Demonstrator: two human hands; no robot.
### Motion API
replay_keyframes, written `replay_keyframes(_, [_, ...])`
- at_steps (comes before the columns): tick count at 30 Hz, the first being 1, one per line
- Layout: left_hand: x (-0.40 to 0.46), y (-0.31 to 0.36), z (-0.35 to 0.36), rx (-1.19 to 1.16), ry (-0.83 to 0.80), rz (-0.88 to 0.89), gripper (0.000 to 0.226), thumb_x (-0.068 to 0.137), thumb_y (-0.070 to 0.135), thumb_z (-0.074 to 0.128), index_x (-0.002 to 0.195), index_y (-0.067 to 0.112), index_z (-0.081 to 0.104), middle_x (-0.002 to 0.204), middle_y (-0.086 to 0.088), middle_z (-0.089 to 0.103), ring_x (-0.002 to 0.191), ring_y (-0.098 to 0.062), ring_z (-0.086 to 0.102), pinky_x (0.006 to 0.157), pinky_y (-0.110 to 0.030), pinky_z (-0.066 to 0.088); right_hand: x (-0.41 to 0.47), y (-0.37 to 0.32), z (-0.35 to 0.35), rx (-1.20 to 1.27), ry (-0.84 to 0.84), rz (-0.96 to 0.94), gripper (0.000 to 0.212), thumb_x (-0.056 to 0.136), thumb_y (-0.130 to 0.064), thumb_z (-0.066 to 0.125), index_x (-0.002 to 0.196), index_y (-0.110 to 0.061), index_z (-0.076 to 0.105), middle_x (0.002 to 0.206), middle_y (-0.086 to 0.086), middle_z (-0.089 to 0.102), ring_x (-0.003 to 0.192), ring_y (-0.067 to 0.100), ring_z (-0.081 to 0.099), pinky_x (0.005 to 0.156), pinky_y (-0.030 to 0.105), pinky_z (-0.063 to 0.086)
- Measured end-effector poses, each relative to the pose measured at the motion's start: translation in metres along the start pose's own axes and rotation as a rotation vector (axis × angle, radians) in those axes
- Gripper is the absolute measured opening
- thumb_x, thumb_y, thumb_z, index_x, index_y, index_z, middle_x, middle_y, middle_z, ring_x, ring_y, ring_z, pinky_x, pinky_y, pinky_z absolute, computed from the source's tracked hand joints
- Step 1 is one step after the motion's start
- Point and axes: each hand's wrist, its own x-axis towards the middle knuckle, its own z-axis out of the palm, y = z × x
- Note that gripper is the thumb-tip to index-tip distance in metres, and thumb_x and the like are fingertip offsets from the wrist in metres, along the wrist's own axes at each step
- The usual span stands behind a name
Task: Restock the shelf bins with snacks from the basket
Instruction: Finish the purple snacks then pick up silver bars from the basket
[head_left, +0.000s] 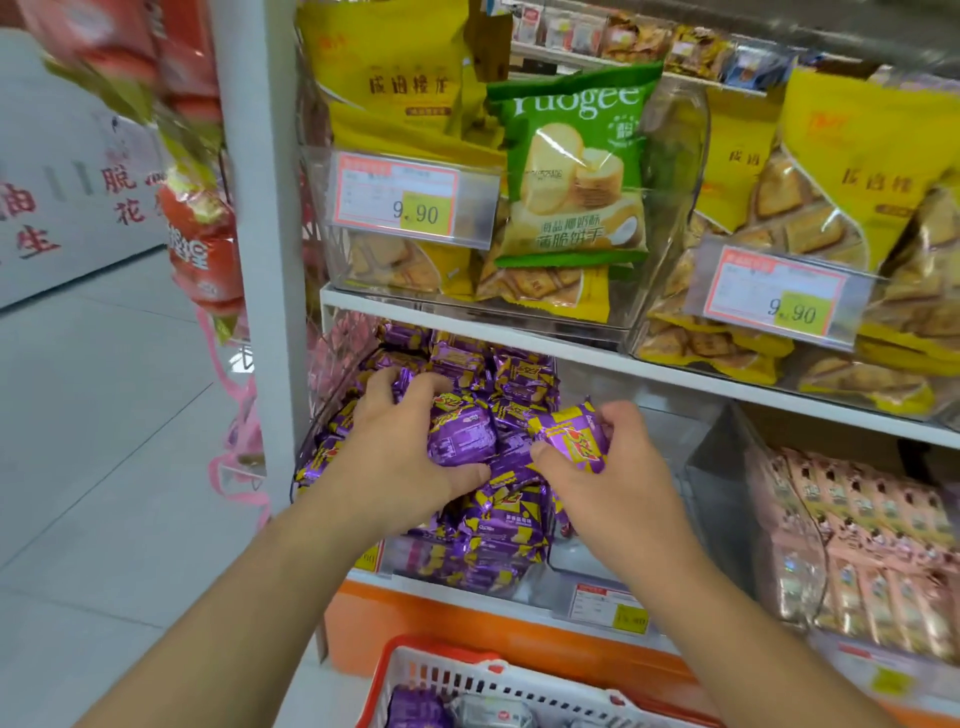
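At the bottom edge sits the basket (498, 675), white-walled with a red rim, holding a purple packet (415, 709) and a silvery one just beside it. Both bare forearms reach up from either side of it toward the lower shelf. The left hand (400, 441) lies knuckles-up on the heap of purple snack packets (498, 514) in the clear shelf bin (332, 415), fingers curled over one packet (460, 431) with the thumb stretched along its near edge. The right hand (608, 457) grips another purple-and-yellow packet (569, 434), thumb on the near side and fingers bent round the far side, holding it just above the heap. To the right, a neighbouring clear bin (789, 525) holds pink packets stacked in rows. Price labels are clipped along the shelf front above an orange base panel (467, 623). On the shelf above, clear bins hold yellow biscuit bags, with a green bag (571, 166) standing upright at the front and labels reading 9.90. Left of the white upright post (260, 208) hang red packets, blurred, over pale floor tiles.
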Motion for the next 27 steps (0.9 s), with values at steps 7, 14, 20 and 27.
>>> replay_keyframes(7, [-0.009, -0.009, 0.001, -0.012, 0.046, 0.064, 0.09, 0.072, 0.055, 0.084, 0.147, 0.039, 0.038, 0.163, 0.009, -0.002, 0.155, -0.024, 0.01, 0.125, -0.035, 0.023, -0.006, -0.003, 0.012, -0.052, -0.069, -0.098, 0.052, 0.086, -0.055, 0.069, 0.133, -0.035, 0.06, 0.121, -0.009, 0.059, 0.105, 0.007, 0.063, 0.099, 0.037, 0.052])
replay_keyframes(14, [-0.013, -0.022, -0.004, 0.039, 0.098, 0.156, 0.064, 0.083, 0.031, 0.08, 0.139, 0.035, 0.05, 0.151, 0.008, 0.026, 0.137, -0.017, 0.041, 0.115, -0.031, 0.037, 0.04, -0.027, 0.043, -0.31, -0.105, -0.168, 0.066, 0.097, -0.046, 0.064, 0.154, -0.021, 0.043, 0.141, 0.011, 0.05, 0.139, 0.034, 0.042, 0.117, 0.043, 0.036])
replay_keyframes(20, [-0.007, -0.028, -0.007, -0.022, 0.155, 0.153, 0.082, 0.086, 0.028, 0.078, 0.153, 0.034, 0.031, 0.15, 0.011, 0.027, 0.138, -0.014, 0.039, 0.109, -0.028, 0.039, 0.077, -0.05, 0.07, -0.403, -0.236, -0.246, 0.059, 0.099, -0.053, 0.061, 0.151, -0.028, 0.047, 0.145, 0.004, 0.061, 0.133, 0.03, 0.055, 0.106, 0.034, 0.045])
replay_keyframes(27, [-0.001, -0.027, -0.001, -0.058, 0.197, 0.116, 0.087, 0.088, 0.033, 0.072, 0.156, 0.031, 0.019, 0.153, 0.007, 0.022, 0.141, -0.019, 0.036, 0.112, -0.03, 0.037, 0.115, -0.086, 0.107, -0.311, -0.366, -0.249, 0.05, 0.102, -0.052, 0.058, 0.143, -0.023, 0.059, 0.146, 0.004, 0.058, 0.131, 0.025, 0.055, 0.096, 0.027, 0.037])
